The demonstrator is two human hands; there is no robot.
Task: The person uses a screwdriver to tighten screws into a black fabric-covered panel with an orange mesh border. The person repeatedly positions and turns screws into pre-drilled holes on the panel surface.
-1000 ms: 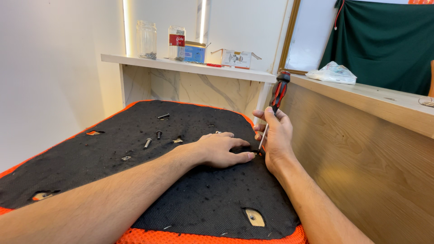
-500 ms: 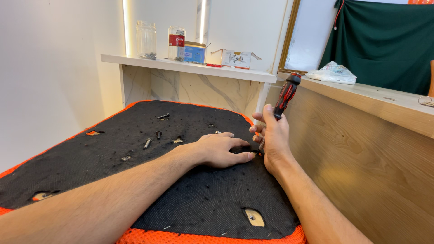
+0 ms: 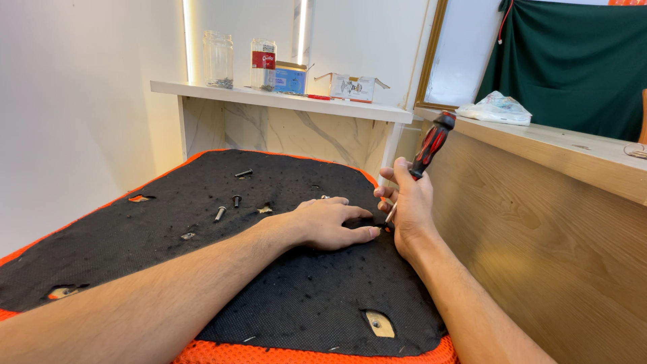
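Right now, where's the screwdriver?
In the head view, the screwdriver is right of centre, gripped by the right hand, its tip down on the black fabric beside the left hand.

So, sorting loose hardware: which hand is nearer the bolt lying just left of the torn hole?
Left. The left hand rests right of the bolt; the right hand grips the screwdriver farther right.

Bright, even light is coming from two vertical LED strips (image 3: 301,30) at top centre. Shadows are staying soft; pic sharp, slight wide-angle stretch at edges.
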